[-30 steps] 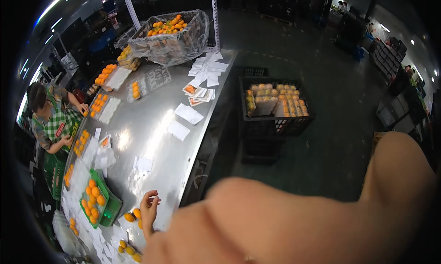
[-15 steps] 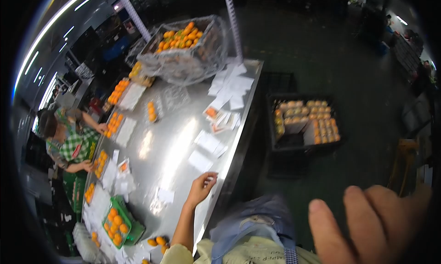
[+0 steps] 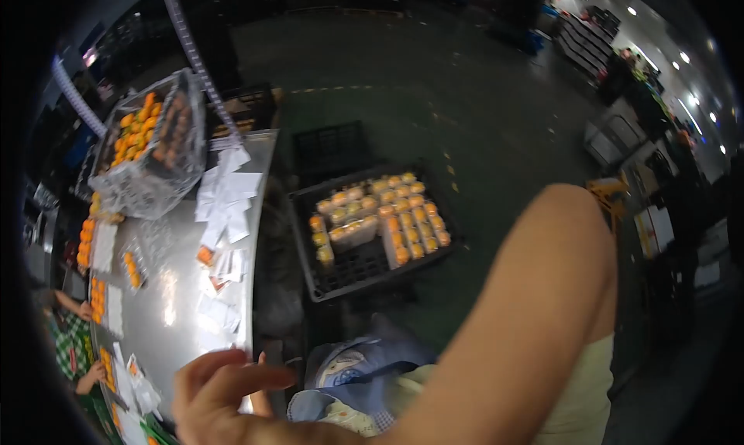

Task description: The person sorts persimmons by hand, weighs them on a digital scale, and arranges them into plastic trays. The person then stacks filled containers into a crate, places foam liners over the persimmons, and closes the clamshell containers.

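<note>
My right arm reaches across the front of the view, and my right hand (image 3: 221,402) is over the near edge of the metal table (image 3: 163,305). Its fingers are bent and apart, with nothing visible in them. Just behind it, a small part of my left hand (image 3: 261,395) shows; its fingers are mostly hidden. White paper sheets (image 3: 225,205) lie along the table edge beyond my hands, with some orange-printed cards (image 3: 225,267) among them. To the right, a black crate (image 3: 310,284) holds clear packs of orange fruit (image 3: 415,224) around a gap showing its slotted floor.
A plastic-lined crate of loose orange fruit (image 3: 136,135) stands at the table's far end. Packs of fruit (image 3: 97,298) line its left side, where a co-worker (image 3: 74,344) stands. Another dark crate (image 3: 333,143) lies behind the packed one.
My view has swung right, so the table now sits further left and the packed crate is nearer the middle. My right hand has moved from the right side across to the lower left.
</note>
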`<state>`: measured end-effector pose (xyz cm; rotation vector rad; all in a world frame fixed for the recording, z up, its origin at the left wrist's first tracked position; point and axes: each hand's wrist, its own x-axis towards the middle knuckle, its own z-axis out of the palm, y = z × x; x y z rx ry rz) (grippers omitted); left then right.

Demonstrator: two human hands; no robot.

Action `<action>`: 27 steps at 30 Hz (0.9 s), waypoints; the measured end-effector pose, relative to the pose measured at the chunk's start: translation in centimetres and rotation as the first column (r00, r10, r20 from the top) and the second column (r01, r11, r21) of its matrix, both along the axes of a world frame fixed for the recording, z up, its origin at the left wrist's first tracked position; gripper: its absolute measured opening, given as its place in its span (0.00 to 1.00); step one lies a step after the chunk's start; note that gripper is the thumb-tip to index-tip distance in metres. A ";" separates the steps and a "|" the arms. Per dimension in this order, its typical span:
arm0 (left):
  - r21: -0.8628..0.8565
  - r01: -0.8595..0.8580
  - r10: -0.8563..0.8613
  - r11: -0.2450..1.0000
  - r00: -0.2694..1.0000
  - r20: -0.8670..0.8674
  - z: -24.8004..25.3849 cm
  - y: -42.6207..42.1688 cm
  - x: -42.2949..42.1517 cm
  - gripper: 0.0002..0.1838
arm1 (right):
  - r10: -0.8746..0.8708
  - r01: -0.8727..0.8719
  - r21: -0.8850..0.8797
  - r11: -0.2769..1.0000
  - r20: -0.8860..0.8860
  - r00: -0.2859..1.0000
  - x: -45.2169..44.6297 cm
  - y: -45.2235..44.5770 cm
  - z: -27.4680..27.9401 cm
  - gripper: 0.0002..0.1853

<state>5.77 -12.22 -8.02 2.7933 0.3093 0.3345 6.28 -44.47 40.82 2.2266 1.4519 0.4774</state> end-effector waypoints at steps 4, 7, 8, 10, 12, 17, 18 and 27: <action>0.111 -0.060 0.064 0.992 0.997 -0.041 -1.9 -1.8 0.9 0.40 | 0.130 -0.119 0.078 0.990 -0.161 0.978 3.8 -4.0 -1.6 0.20; 0.159 -0.075 0.085 0.984 0.994 -0.062 -2.9 -2.1 0.6 0.43 | 0.173 -0.136 0.136 0.981 -0.310 0.935 7.5 -6.2 -4.2 0.19; 0.165 -0.078 0.092 0.983 0.993 -0.076 -3.1 -1.7 0.1 0.45 | 0.198 -0.145 0.168 0.975 -0.368 0.909 8.8 -6.8 -5.4 0.19; 0.175 -0.071 0.096 0.982 0.986 -0.138 -2.6 -0.9 -1.6 0.47 | 0.159 -0.047 0.223 0.974 -0.520 0.839 12.2 -8.8 -9.4 0.19; 0.178 -0.083 0.114 0.980 0.978 -0.172 -2.7 -0.3 -2.6 0.50 | 0.019 0.163 0.215 0.963 -0.657 0.754 15.4 -11.9 -14.5 0.18; 0.230 -0.174 0.246 0.958 0.909 -0.337 0.7 -2.8 -1.8 0.52 | -0.403 0.860 -0.064 0.506 -0.899 0.170 21.0 -23.4 -31.4 0.17; 0.223 -0.186 0.257 0.957 0.898 -0.356 0.9 -3.0 -1.7 0.53 | -0.404 0.904 -0.097 0.416 -0.911 0.089 20.3 -25.0 -34.8 0.16; 0.214 -0.245 0.314 0.946 0.861 -0.400 1.6 -3.9 -0.8 0.50 | -0.675 0.968 -0.238 0.076 -0.727 -0.125 13.4 -20.4 -51.1 0.33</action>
